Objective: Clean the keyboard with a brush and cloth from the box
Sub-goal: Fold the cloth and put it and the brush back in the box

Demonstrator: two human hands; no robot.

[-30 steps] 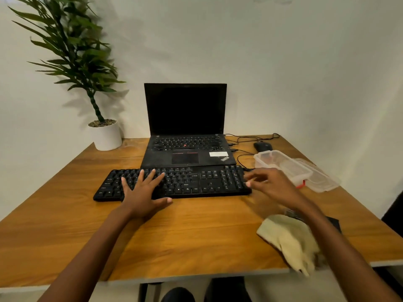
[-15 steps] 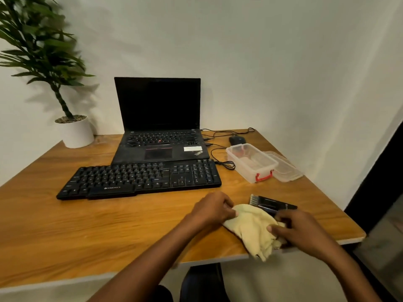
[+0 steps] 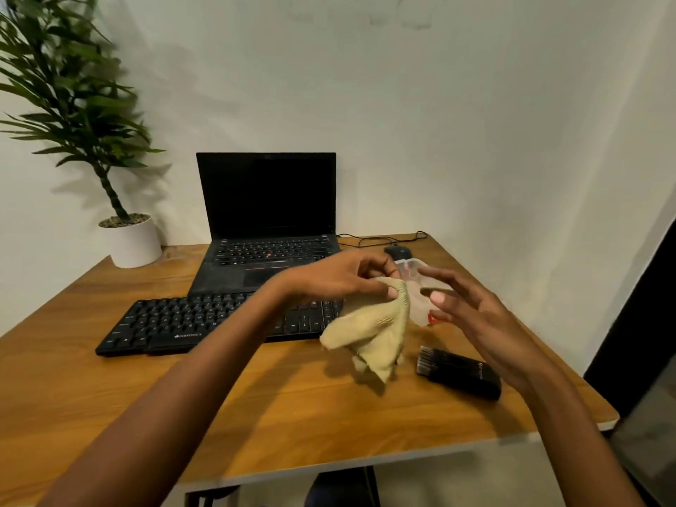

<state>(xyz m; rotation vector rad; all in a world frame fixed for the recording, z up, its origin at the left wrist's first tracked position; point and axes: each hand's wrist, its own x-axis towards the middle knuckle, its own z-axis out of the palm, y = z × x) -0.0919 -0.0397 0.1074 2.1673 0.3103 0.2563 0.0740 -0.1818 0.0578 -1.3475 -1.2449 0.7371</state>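
My left hand [image 3: 340,278] pinches the top edge of a pale yellow cloth [image 3: 369,334], which hangs in the air above the desk, over the right end of the black keyboard [image 3: 190,322]. My right hand [image 3: 464,309] hovers just right of the cloth with fingers spread and holds nothing. A black brush [image 3: 459,371] lies flat on the desk below my right hand, bristles toward the left. The clear plastic box [image 3: 413,267] stands behind both hands and is mostly hidden by them.
An open black laptop [image 3: 267,228] stands behind the keyboard. A potted plant [image 3: 128,239] is at the back left corner. A mouse [image 3: 397,252] and cables lie at the back right. The wooden desk [image 3: 109,389] ends close to my right forearm.
The cloth was lying on the desk under both hands; now my left hand has lifted it up. My right hand has let go of it and opened. The view swung left and up.
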